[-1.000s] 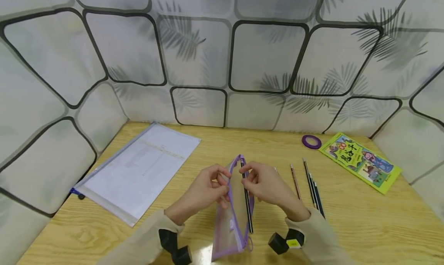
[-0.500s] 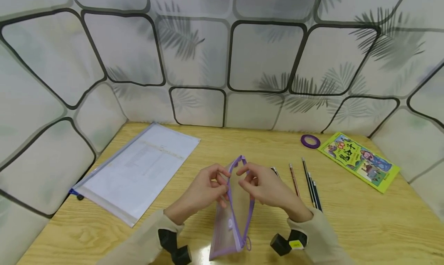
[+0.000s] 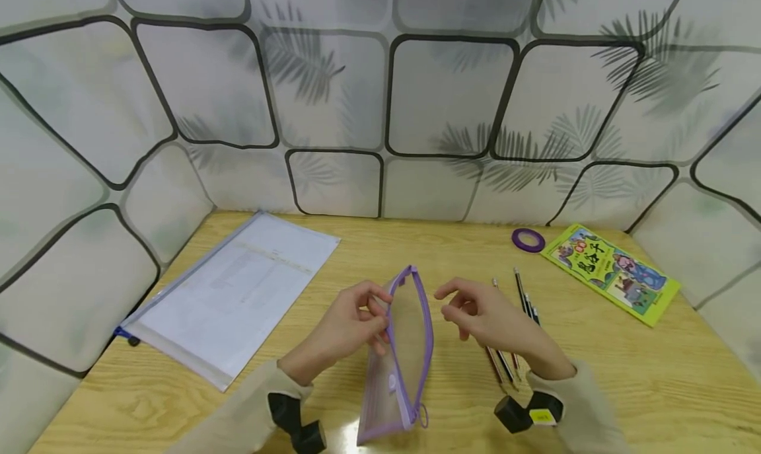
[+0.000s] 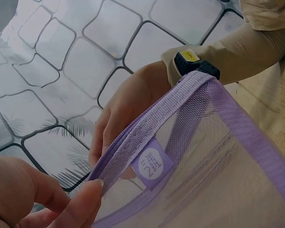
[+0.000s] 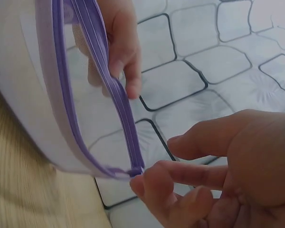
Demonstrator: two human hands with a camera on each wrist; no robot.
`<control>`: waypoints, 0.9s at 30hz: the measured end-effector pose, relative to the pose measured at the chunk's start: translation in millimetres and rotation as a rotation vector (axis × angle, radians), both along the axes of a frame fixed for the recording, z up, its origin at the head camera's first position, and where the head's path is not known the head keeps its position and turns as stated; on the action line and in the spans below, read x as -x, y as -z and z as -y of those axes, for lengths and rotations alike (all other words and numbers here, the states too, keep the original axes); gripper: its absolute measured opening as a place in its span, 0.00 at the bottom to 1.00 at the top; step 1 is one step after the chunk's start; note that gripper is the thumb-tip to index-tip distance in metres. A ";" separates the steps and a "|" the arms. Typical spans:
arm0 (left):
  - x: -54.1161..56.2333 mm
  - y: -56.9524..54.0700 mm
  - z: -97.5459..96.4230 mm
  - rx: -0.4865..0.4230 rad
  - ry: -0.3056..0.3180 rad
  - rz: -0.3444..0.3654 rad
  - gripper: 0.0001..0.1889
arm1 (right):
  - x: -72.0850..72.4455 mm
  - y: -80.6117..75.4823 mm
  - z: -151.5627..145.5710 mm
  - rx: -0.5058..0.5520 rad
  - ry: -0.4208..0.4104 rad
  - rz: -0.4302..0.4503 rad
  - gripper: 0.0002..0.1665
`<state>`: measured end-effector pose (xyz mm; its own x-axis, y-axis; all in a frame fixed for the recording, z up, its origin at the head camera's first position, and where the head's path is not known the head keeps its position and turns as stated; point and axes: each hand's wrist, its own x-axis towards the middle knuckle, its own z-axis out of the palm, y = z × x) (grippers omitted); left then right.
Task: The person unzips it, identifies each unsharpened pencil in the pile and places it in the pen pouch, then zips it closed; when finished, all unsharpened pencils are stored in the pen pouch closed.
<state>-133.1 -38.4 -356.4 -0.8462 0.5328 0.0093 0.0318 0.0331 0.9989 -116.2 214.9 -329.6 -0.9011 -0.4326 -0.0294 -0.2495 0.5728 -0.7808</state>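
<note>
A mesh zip pouch [image 3: 380, 401] with purple trim stands on the table with its zipper undone and its mouth gaping. My left hand [image 3: 347, 328] pinches the pouch's left rim between thumb and fingers; the left wrist view shows that grip at the zipper edge, near a purple tag [image 4: 153, 164]. To the right of the pouch, my right hand [image 3: 493, 315] hovers with loosely bent fingers and holds nothing. Several pencils [image 3: 519, 283] lie under and beyond it, partly covered by hand and wrist. Whether a pencil lies inside the pouch, I cannot tell.
A clear zip document folder [image 3: 238, 289] with papers lies on the left of the wooden table [image 3: 368, 242]. At the back right are a purple tape roll [image 3: 528, 240] and a green-yellow picture book [image 3: 612, 274]. Patterned fabric walls [image 3: 333, 123] enclose the back and sides.
One second ago my right hand held a dark striped pencil at the pouch's mouth; half a second ago that pencil was out of sight. The right hand has since moved right, away from the pouch.
</note>
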 end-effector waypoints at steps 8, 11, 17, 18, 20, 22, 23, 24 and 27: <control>-0.2 -0.2 0.1 -0.003 0.006 0.005 0.15 | -3.8 1.7 -31.4 -0.034 0.054 -0.015 0.17; -0.1 -0.7 0.1 0.001 0.004 0.008 0.15 | -5.8 1.0 -40.4 -0.030 0.062 -0.011 0.18; -0.4 -1.0 0.0 0.005 0.006 0.004 0.15 | -7.5 -0.9 -52.1 -0.001 0.046 -0.017 0.19; -0.4 -1.2 0.0 0.005 0.007 0.001 0.15 | -7.6 -1.2 -53.3 0.002 0.049 -0.016 0.18; -0.5 -1.8 -0.1 0.007 0.009 -0.003 0.15 | -7.7 -2.0 -56.0 0.011 0.050 -0.016 0.19; -0.8 -2.3 -0.1 0.012 0.012 -0.007 0.15 | -8.2 -2.8 -58.3 0.022 0.056 -0.012 0.19; -0.8 -2.5 -0.2 0.015 0.013 -0.007 0.15 | -8.6 -3.1 -59.6 0.024 0.058 -0.010 0.19; -0.8 -2.5 -0.4 0.017 0.013 -0.006 0.15 | -8.9 -3.1 -60.9 0.025 0.061 -0.011 0.19; -0.8 -2.7 -0.5 0.019 0.015 -0.005 0.15 | -9.6 -2.1 -65.2 0.017 0.069 -0.014 0.20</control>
<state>-132.3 -37.9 -353.7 -0.8383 0.5452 0.0030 0.0375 0.0521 0.9979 -106.6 280.0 -327.5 -0.9293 -0.3693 -0.0097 -0.2205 0.5756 -0.7874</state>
